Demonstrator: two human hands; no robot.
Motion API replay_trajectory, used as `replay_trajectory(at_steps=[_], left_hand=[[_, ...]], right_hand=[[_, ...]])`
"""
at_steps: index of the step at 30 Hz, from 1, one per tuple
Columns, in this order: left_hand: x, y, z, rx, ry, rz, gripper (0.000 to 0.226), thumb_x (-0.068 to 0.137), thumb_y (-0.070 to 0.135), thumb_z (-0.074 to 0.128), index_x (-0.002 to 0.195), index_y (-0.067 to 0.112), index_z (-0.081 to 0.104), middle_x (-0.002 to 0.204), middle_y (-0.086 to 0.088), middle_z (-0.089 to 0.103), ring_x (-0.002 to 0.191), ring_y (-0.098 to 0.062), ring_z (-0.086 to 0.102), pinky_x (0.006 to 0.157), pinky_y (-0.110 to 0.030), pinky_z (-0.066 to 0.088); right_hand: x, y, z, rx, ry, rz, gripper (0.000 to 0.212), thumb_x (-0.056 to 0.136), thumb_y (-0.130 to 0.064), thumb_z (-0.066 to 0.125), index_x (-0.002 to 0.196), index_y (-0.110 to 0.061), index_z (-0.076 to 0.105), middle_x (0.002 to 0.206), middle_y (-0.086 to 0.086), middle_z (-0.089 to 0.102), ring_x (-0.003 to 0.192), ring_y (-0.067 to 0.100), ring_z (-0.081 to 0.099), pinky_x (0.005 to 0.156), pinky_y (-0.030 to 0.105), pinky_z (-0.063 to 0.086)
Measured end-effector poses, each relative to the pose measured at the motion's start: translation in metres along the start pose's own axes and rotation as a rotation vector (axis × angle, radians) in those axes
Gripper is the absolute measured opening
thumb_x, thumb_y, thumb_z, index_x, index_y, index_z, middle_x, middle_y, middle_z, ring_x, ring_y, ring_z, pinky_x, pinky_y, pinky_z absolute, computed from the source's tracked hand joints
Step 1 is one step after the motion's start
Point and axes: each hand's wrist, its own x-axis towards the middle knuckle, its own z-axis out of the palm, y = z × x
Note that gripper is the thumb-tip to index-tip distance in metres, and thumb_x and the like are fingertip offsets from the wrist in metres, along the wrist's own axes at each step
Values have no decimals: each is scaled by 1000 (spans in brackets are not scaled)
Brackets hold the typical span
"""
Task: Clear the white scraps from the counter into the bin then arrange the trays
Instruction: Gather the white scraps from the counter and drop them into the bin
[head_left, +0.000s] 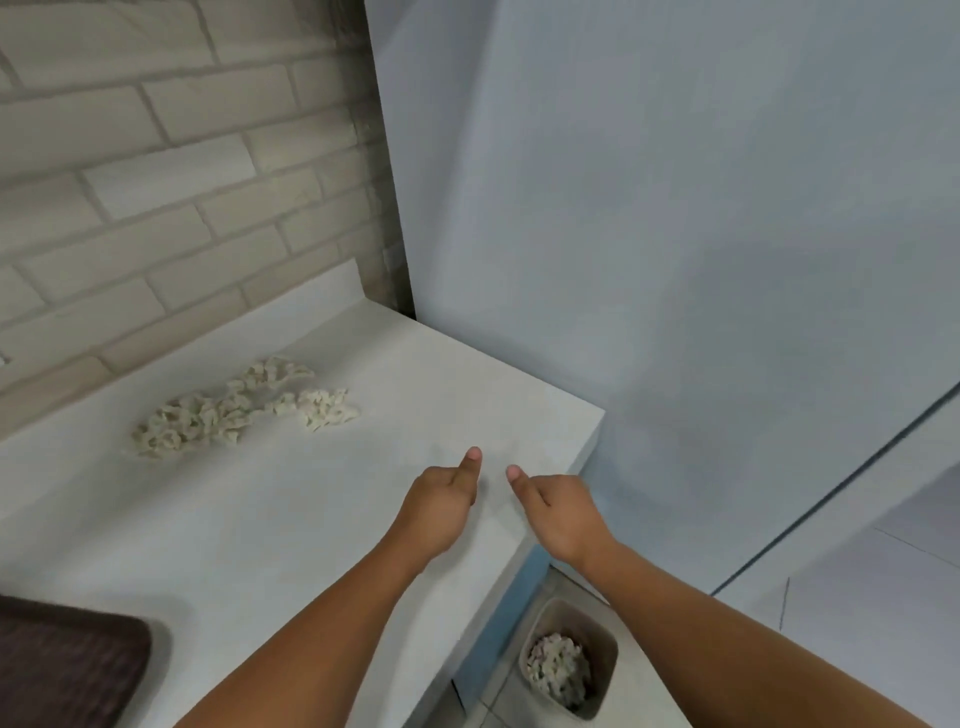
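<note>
A loose pile of white scraps (244, 410) lies on the white counter (291, 519), towards the brick wall. My left hand (441, 506) and my right hand (558, 512) hover side by side over the counter's right end, to the right of the pile and apart from it. On both hands the thumb sticks out forward and the fingers are curled under the palm. No scrap shows in either hand. A small beige bin (597, 644) stands on the floor below the counter's right edge, with white scraps (558, 670) inside. A dark brown tray (62, 665) shows at the lower left corner.
A pale brick wall (156, 182) backs the counter. A tall pale blue panel (649, 234) closes off the counter's right end. The tiled floor (857, 597) runs to the right of the bin.
</note>
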Motion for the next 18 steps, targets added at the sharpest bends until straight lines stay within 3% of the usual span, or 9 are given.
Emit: replay_trajectory(at_steps=[3,6,10,12,15,18], left_hand=[[-7,11,33,11,-83,82,62,97,63,28,57,17,34,49,5,37,48,-11,37,56,-26,34],[-10,17,69,47,-137,130,61,99,59,27,56,17,34,50,5,39,49,-9,38,55,-25,33],[-12,9,126,44,-207,138,62,98,59,31,52,18,33,46,8,36,43,-9,35,53,-28,31],[-10,-7,159,39,-211,93,61,99,60,30,53,20,30,45,7,32,43,-11,32,53,-29,29],[-7,-42,208,43,-197,-34,61,98,61,30,55,19,40,53,0,47,53,-16,45,58,-32,37],[-2,-89,251,83,-201,-178,63,100,56,32,61,13,56,81,-19,68,76,-29,62,69,-34,45]], right_hand=[[-13,26,-22,-68,67,19,65,99,-52,38,55,-4,48,54,13,56,54,25,55,62,38,50],[-23,52,-38,-181,88,33,47,99,-36,48,56,-18,44,53,0,49,53,17,48,58,31,39],[-36,102,-52,-166,84,107,22,96,-24,54,76,-15,59,65,-3,57,61,16,52,62,30,41],[-43,131,-57,-176,87,178,30,97,-32,54,73,-12,56,64,2,57,61,19,52,58,32,40],[-53,175,-59,-224,71,238,49,97,-43,49,58,-15,42,52,4,47,55,25,47,56,35,37],[-59,228,-46,-306,1,276,55,100,-44,43,51,-20,33,47,-3,36,54,23,41,56,32,33]])
